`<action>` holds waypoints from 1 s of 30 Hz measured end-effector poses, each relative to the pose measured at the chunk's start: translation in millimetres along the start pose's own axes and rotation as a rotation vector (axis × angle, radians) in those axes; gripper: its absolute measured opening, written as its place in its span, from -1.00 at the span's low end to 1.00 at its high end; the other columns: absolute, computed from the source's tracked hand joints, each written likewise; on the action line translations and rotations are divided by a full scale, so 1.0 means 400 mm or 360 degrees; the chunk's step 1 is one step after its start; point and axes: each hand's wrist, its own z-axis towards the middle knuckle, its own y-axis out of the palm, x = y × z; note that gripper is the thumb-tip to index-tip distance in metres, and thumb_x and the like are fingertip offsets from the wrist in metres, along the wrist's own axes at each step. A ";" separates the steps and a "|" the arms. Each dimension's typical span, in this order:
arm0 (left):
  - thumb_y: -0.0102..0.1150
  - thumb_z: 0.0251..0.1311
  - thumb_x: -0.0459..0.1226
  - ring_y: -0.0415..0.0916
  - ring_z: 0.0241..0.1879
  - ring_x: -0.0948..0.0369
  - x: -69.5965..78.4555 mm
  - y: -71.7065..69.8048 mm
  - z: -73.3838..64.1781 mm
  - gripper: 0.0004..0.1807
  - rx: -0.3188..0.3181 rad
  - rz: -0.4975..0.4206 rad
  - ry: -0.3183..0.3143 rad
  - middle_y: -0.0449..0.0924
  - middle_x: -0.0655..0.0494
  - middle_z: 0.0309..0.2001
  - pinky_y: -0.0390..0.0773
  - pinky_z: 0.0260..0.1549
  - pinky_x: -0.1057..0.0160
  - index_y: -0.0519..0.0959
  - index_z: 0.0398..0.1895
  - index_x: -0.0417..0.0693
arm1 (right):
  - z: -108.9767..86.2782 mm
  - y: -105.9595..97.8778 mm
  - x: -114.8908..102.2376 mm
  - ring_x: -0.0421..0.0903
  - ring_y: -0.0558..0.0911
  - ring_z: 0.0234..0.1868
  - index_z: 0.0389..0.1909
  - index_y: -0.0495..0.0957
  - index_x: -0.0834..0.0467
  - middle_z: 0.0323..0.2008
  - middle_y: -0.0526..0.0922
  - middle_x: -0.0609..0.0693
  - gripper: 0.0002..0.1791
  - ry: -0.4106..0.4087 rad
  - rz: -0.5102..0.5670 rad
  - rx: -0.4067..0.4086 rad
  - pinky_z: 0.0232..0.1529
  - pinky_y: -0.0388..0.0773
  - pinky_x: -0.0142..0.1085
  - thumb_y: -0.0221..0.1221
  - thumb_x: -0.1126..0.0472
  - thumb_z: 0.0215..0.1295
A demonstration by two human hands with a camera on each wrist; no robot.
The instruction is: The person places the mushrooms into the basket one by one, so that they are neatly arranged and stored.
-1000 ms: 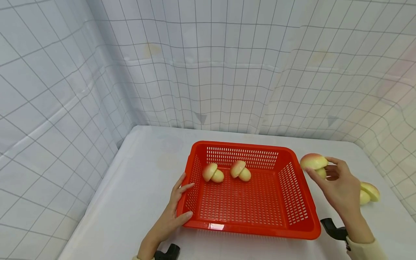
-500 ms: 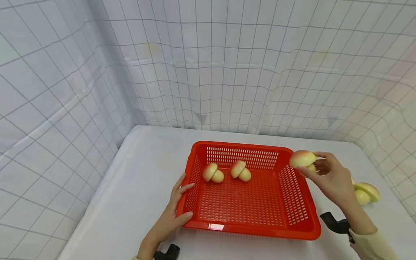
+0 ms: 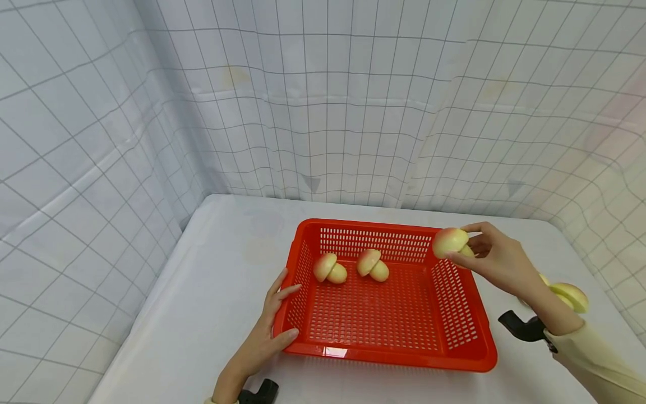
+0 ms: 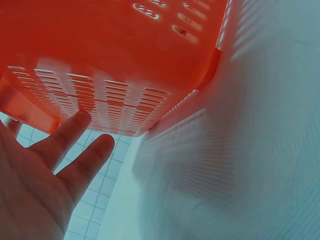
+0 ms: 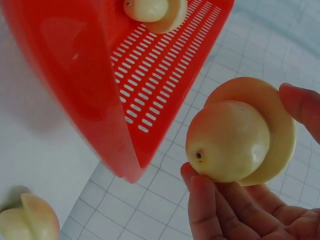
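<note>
In the head view my right hand (image 3: 499,261) pinches a toy mushroom (image 3: 449,243), pale yellow with a reddish cap, over the right back corner of a red plastic basket (image 3: 383,359). The right wrist view shows its rounded stem and cap (image 5: 230,140) between thumb and fingertips. My left hand (image 3: 264,331) rests on the basket's left side, thumb at the front rim and fingers spread. Two of those fingers (image 4: 92,162) lie straight beside the slotted outer wall in the left wrist view. Inside the basket lie two similar mushrooms, one on the left (image 3: 330,269) and another near the middle (image 3: 372,265).
More mushroom pieces (image 3: 572,294) lie on the white-covered table (image 3: 202,303) right of the basket, partly behind my right forearm. White gridded curtains (image 3: 353,112) enclose the back and sides. A black wrist mount (image 3: 522,326) sits at my right wrist.
My right hand has carried the mushroom leftward and slightly up, from beside the basket's right rim to over its back right corner. My left hand and the two mushrooms inside stay put.
</note>
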 end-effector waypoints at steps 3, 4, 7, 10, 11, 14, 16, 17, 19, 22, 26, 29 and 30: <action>0.13 0.11 -0.30 -0.31 0.39 -0.11 0.003 0.000 0.000 -0.28 0.0006 -0.0010 -0.0010 -0.41 0.25 0.49 0.40 0.01 -0.14 0.16 0.39 0.01 | 0.020 -0.002 -0.010 -0.04 0.62 -0.26 0.10 0.36 0.16 -0.26 0.68 0.01 -0.30 0.0001 -0.0006 -0.0083 -0.30 0.49 -0.15 0.32 -0.18 0.07; 0.12 0.11 -0.30 -0.31 0.39 -0.11 0.003 0.000 -0.001 -0.28 0.0003 -0.0006 -0.0004 -0.41 0.25 0.49 0.40 0.01 -0.14 0.15 0.39 -0.02 | 0.028 -0.001 -0.012 -0.05 0.62 -0.26 0.10 0.36 0.16 -0.26 0.67 0.01 -0.29 0.0001 -0.0014 -0.0103 -0.30 0.49 -0.15 0.32 -0.19 0.06; 0.12 0.12 -0.31 -0.31 0.39 -0.10 0.003 -0.002 -0.001 -0.28 -0.0004 0.0003 -0.0001 -0.41 0.26 0.49 0.41 0.01 -0.11 0.15 0.39 -0.02 | 0.048 0.000 -0.021 -0.07 0.62 -0.26 0.10 0.36 0.17 -0.24 0.68 0.00 -0.26 -0.0004 -0.0013 -0.0170 -0.31 0.48 -0.17 0.33 -0.21 0.04; 0.12 0.12 -0.31 -0.31 0.39 -0.10 0.002 -0.004 0.000 -0.28 -0.0015 0.0008 0.0009 -0.41 0.26 0.49 0.41 0.02 -0.09 0.15 0.39 0.02 | 0.068 0.005 -0.027 -0.08 0.61 -0.28 0.09 0.37 0.19 -0.26 0.68 -0.01 -0.25 -0.0010 -0.0013 -0.0227 -0.33 0.48 -0.18 0.33 -0.22 0.03; 0.12 0.12 -0.31 -0.30 0.39 -0.09 0.002 -0.004 0.000 -0.28 -0.0014 0.0002 0.0004 -0.41 0.26 0.49 0.41 0.02 -0.08 0.15 0.40 0.03 | 0.074 0.006 -0.029 -0.08 0.60 -0.29 0.09 0.36 0.20 -0.27 0.68 -0.01 -0.25 -0.0009 -0.0006 -0.0250 -0.34 0.48 -0.18 0.33 -0.22 0.03; 0.12 0.12 -0.31 -0.29 0.39 -0.08 0.004 -0.003 0.001 -0.27 -0.0009 -0.0021 -0.0007 -0.40 0.25 0.49 0.43 0.02 -0.05 0.15 0.40 0.07 | 0.090 0.016 -0.035 -0.06 0.58 -0.31 0.07 0.37 0.20 -0.31 0.66 0.00 -0.25 0.0009 -0.0006 -0.0315 -0.35 0.47 -0.19 0.33 -0.23 0.02; 0.12 0.12 -0.31 -0.30 0.39 -0.08 0.004 -0.001 0.001 -0.28 -0.0006 -0.0034 -0.0016 -0.40 0.26 0.49 0.43 0.02 -0.03 0.15 0.39 0.09 | 0.099 0.025 -0.039 -0.06 0.56 -0.32 0.04 0.38 0.20 -0.33 0.66 0.00 -0.25 0.0026 -0.0005 -0.0357 -0.36 0.46 -0.20 0.34 -0.24 0.00; 0.12 0.12 -0.31 -0.30 0.39 -0.08 0.003 -0.001 0.001 -0.28 -0.0006 -0.0037 -0.0016 -0.40 0.26 0.49 0.43 0.02 -0.04 0.15 0.39 0.07 | 0.104 0.030 -0.040 -0.05 0.56 -0.32 0.03 0.38 0.20 -0.34 0.65 0.00 -0.25 0.0037 0.0000 -0.0379 -0.36 0.46 -0.21 0.35 -0.23 -0.01; 0.12 0.12 -0.31 -0.30 0.39 -0.10 0.003 0.000 0.001 -0.28 -0.0006 -0.0039 -0.0011 -0.40 0.25 0.49 0.44 0.01 -0.05 0.15 0.39 0.06 | 0.112 0.041 -0.045 -0.05 0.55 -0.33 0.02 0.39 0.21 -0.34 0.65 0.01 -0.26 0.0051 -0.0002 -0.0425 -0.38 0.46 -0.21 0.36 -0.21 -0.01; 0.12 0.12 -0.31 -0.30 0.39 -0.10 0.002 0.000 0.000 -0.28 -0.0003 -0.0056 -0.0018 -0.40 0.26 0.49 0.45 0.00 -0.07 0.15 0.39 -0.01 | 0.125 0.055 -0.051 -0.03 0.56 -0.32 0.02 0.39 0.24 -0.31 0.65 0.07 -0.27 0.0056 -0.0016 -0.0484 -0.38 0.47 -0.21 0.37 -0.18 -0.01; 0.12 0.12 -0.31 -0.31 0.39 -0.12 0.001 -0.001 0.001 -0.28 0.0000 -0.0055 -0.0016 -0.40 0.26 0.49 0.45 -0.01 -0.10 0.15 0.39 -0.04 | 0.140 0.070 -0.059 0.02 0.58 -0.23 0.02 0.39 0.25 -0.22 0.64 0.15 -0.28 0.0035 -0.0056 -0.0549 -0.31 0.50 -0.17 0.36 -0.17 0.01; 0.13 0.11 -0.31 -0.31 0.40 -0.12 0.000 -0.001 0.001 -0.27 -0.0002 -0.0047 -0.0014 -0.40 0.26 0.49 0.44 -0.01 -0.11 0.15 0.39 -0.04 | 0.148 0.080 -0.064 0.02 0.56 -0.24 -0.01 0.39 0.25 -0.23 0.63 0.14 -0.30 0.0035 -0.0081 -0.0594 -0.30 0.49 -0.17 0.36 -0.15 0.01; 0.13 0.11 -0.31 -0.31 0.40 -0.12 0.000 -0.001 0.001 -0.27 -0.0006 -0.0039 -0.0010 -0.41 0.25 0.49 0.44 -0.01 -0.12 0.15 0.39 -0.04 | 0.151 0.085 -0.063 0.01 0.56 -0.26 -0.02 0.39 0.25 -0.25 0.63 0.12 -0.31 0.0037 -0.0095 -0.0611 -0.32 0.48 -0.19 0.37 -0.15 0.00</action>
